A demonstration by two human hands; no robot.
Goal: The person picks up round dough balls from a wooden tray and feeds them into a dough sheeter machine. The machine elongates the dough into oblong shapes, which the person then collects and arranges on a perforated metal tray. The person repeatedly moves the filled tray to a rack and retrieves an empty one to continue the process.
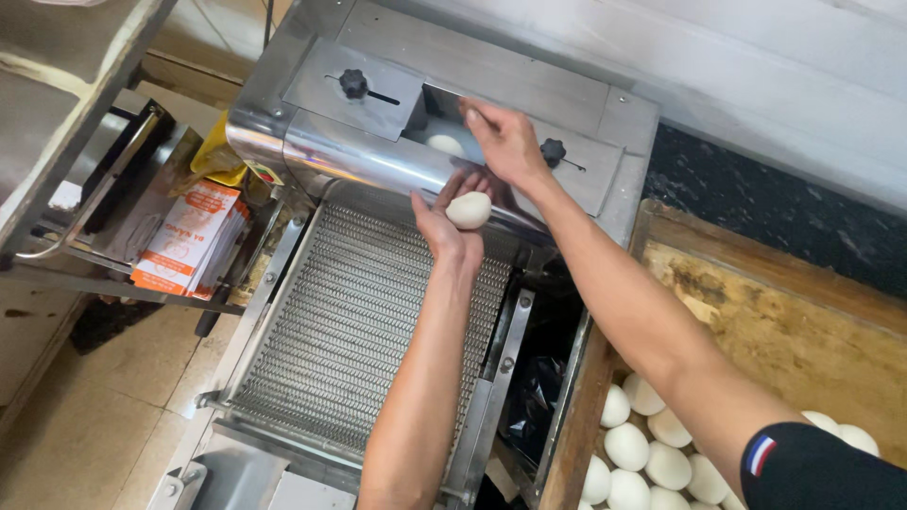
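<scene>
Setting: tiled floor (85, 425) on the left, a dark speckled counter (784, 217) at the back right, and a steel dough machine (378, 151) filling the middle of the view.
Machine top: a slot (439, 132) opens between two sliding plates with black knobs; a pale dough piece (444, 144) sits inside it.
Right hand (505, 142): fingers loosely curled and holding nothing, resting at the slot's edge just beside the piece inside (the palm side is hidden, so contact with that piece cannot be told).
Left hand (449, 222): palm up, cupped around a round dough ball (469, 210), raised just below the slot so the ball sits close to the opening.
Belt: a wire mesh conveyor (359, 321) slopes down from under the hood toward the viewer, bare of dough.
Tray: a worn wooden tray (803, 331) stands at the right, with a cluster of dough balls (652, 453) near its closest corner, within easy reach of the right arm.
Left side: orange-and-white paper packets (189, 236) lean in a metal rack.
</scene>
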